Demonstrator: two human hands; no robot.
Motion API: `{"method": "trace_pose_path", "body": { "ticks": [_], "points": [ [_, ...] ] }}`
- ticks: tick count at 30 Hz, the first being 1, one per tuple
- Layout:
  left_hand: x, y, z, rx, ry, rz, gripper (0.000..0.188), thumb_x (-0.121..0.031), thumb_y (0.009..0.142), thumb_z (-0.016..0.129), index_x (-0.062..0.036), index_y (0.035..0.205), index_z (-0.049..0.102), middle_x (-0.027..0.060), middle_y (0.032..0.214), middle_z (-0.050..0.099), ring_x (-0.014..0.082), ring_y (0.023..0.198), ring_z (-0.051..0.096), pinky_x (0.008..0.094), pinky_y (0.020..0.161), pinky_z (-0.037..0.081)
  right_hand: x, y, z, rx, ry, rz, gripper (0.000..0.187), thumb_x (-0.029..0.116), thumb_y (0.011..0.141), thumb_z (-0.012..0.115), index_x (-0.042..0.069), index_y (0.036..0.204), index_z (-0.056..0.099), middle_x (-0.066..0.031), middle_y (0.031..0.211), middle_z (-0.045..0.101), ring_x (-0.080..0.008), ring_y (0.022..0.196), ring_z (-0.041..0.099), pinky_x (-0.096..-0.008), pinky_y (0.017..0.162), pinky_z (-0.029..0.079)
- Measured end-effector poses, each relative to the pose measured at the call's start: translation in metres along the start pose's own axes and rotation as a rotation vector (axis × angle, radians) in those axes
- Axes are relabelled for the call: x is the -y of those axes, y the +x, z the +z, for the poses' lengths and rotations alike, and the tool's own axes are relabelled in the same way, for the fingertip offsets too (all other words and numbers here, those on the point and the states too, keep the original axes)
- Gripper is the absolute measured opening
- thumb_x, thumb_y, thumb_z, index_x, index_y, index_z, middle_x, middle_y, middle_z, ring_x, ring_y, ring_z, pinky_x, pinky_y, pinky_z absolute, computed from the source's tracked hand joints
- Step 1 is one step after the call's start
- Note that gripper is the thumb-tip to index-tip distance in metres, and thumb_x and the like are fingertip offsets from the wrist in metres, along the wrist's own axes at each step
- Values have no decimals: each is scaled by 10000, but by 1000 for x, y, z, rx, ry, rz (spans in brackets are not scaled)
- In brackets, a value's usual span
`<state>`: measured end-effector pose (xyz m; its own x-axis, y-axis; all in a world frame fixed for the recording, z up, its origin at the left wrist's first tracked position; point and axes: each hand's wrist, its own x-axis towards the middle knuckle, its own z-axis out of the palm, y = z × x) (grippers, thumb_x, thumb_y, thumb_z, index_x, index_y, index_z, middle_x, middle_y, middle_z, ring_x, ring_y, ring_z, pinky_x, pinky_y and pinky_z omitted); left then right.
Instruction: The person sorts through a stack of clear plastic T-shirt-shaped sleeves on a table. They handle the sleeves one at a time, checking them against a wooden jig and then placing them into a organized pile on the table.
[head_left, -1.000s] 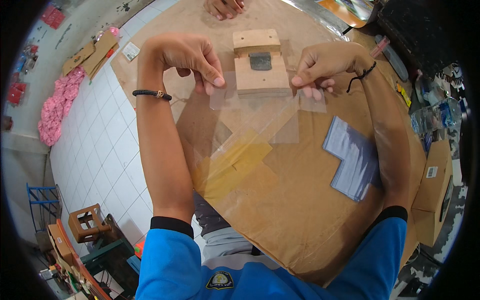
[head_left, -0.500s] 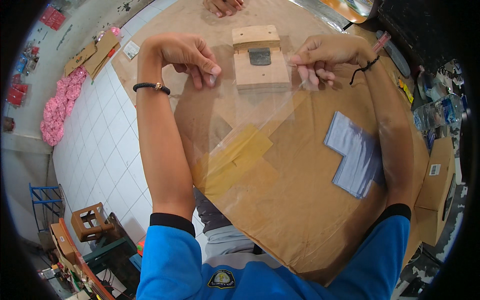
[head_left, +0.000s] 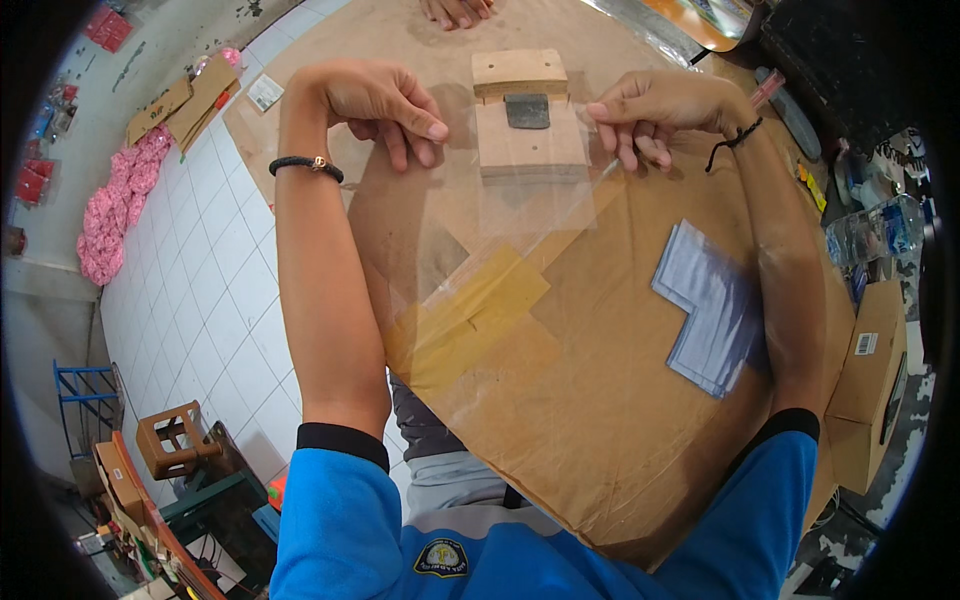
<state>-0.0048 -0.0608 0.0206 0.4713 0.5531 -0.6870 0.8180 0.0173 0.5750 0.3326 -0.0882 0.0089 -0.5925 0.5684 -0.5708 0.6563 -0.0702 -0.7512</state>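
A wooden block jig (head_left: 531, 155) with a raised bar at its far end and a dark grey flap (head_left: 527, 112) in the middle stands on the brown-covered table. Over its near part and beyond its front edge lies a clear plastic sheet (head_left: 535, 212). At the jig's right side, my right hand (head_left: 655, 118) pinches the sheet's edge between thumb and fingers. Left of the jig, my left hand (head_left: 388, 112) is closed in a pinch, thumb against forefinger. Whether a bit of thin plastic is between them I cannot make out.
An L-shaped stack of bluish plastic pieces (head_left: 708, 310) lies at the right. Yellowish tape (head_left: 470, 318) crosses the brown table cover (head_left: 570, 400). Another person's hand (head_left: 457, 12) rests at the far edge. A clear bottle (head_left: 875, 232) and a cardboard box (head_left: 865, 375) stand right.
My left hand has shifted slightly up and right, its fingertips nearer the jig. My right hand stays by the sheet's edge, its fingers a little more drawn in. The whole view has shifted slightly.
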Motion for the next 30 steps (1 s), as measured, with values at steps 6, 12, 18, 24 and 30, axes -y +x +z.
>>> {"method": "trace_pose_path", "body": {
  "ticks": [6,12,18,24,30],
  "points": [
    [-3,2,2,-27,2,-5,298,-391,867,832,-123,984,776,6,905,791,99,737,754,225,495,308,-3,-1,-1,4,16,1,519,507,1043,566,6,955,667,-105,753,722,-93,483,632,-296,412,558],
    [-4,2,6,-64,-8,-10,274,-330,851,831,-93,969,761,35,872,783,127,692,752,235,467,291,3,-2,0,16,0,18,528,492,1062,537,-7,956,675,-141,781,733,-113,519,664,-260,458,558],
    [-6,-2,5,-50,-12,3,266,-299,849,818,-89,1004,765,31,879,784,130,705,756,244,481,310,4,-3,0,23,-66,17,625,551,1075,463,-36,1047,674,-166,831,740,-146,552,688,-274,511,580],
    [-4,-2,4,-50,-28,20,336,-378,867,802,-98,1048,764,29,882,786,116,709,750,232,487,310,13,-12,-2,-17,-85,75,689,631,1038,470,-24,1120,667,-151,835,738,-151,653,704,-298,569,587],
    [21,4,-8,-259,-137,111,491,-595,890,751,-110,944,702,-23,699,665,80,596,642,223,471,312,34,-94,-36,-964,-668,-528,394,408,1068,561,45,1141,697,-45,887,697,-72,682,571,-252,607,504]
  ]
}}
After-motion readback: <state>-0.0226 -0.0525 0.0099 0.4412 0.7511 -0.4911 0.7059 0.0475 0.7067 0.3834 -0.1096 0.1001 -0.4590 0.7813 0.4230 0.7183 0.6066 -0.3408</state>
